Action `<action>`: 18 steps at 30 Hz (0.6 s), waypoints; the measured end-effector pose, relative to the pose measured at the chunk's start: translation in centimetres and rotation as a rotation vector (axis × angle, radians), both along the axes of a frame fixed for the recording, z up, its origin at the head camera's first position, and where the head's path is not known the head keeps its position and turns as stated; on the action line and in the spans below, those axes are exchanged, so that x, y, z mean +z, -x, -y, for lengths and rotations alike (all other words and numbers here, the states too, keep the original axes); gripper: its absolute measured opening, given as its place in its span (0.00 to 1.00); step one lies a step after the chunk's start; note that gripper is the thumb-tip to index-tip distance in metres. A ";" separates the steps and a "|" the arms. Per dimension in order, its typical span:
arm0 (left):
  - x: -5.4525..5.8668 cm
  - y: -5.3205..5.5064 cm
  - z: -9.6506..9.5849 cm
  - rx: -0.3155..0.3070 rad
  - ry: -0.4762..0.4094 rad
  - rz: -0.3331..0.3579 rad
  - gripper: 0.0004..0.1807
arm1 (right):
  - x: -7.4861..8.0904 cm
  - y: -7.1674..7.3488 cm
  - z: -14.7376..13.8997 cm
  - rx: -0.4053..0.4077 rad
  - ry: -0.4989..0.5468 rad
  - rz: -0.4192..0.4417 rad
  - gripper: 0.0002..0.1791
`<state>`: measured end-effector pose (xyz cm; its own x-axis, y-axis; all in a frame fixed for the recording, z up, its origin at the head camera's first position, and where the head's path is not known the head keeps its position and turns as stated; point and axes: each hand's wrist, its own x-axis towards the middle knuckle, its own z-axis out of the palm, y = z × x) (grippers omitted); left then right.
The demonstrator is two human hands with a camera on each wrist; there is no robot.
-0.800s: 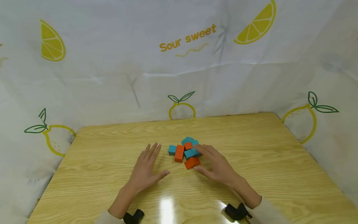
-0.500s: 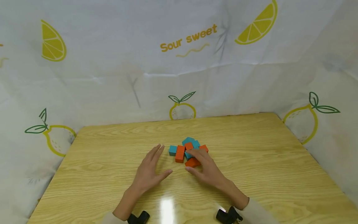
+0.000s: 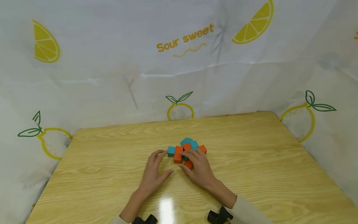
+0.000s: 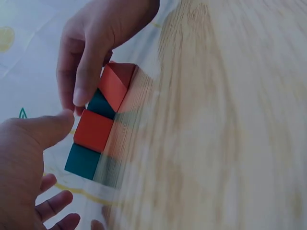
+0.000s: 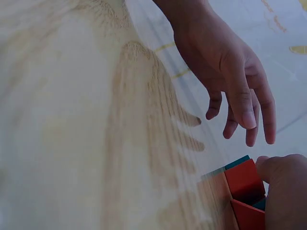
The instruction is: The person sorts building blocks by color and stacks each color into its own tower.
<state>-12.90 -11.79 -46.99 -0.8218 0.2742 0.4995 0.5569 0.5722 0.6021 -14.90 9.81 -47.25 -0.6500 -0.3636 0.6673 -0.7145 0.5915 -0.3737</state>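
Note:
A cluster of blue and orange wooden blocks sits mid-table. At its left end are a blue cube (image 3: 171,151) and two orange blocks (image 3: 178,158). My right hand (image 3: 199,169) reaches over the cluster, its fingertips right by the front orange block, thumb apart from the fingers. That hand covers part of the blue blocks and of an orange triangular block (image 4: 115,86). Fingers spread, my left hand (image 3: 152,174) is beside the blue cube, with the index fingertip close to it. In the right wrist view, nothing shows between the left hand's fingers and thumb.
The wood-grain table (image 3: 265,161) extends on both sides of the blocks. A white cloth (image 3: 112,62) printed with lemons hangs behind it and at both sides. More blue blocks (image 3: 186,141) lie at the cluster's back, and another orange block (image 3: 202,149) at its right.
My right hand has moved left across the cluster, uncovering the orange block at the right. My left hand has come in rightward, up to the blue cube. The blocks keep their arrangement.

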 end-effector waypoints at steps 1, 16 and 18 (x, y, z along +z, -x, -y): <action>-0.1 0.0 -0.1 0.006 -0.001 0.005 0.38 | -0.1 0.1 0.0 -0.010 -0.006 -0.009 0.22; -0.8 0.1 -0.8 0.030 0.017 0.107 0.32 | -0.5 0.9 0.9 -0.022 -0.006 -0.064 0.16; -0.7 0.2 -0.8 0.027 0.012 0.104 0.31 | -0.5 0.9 1.0 -0.017 0.002 -0.057 0.16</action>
<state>-13.12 -10.96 -47.66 -0.8764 0.2567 0.4074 0.4756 0.5941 0.6488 -15.81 8.83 -47.75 -0.6168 -0.3515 0.7042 -0.7245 0.6031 -0.3336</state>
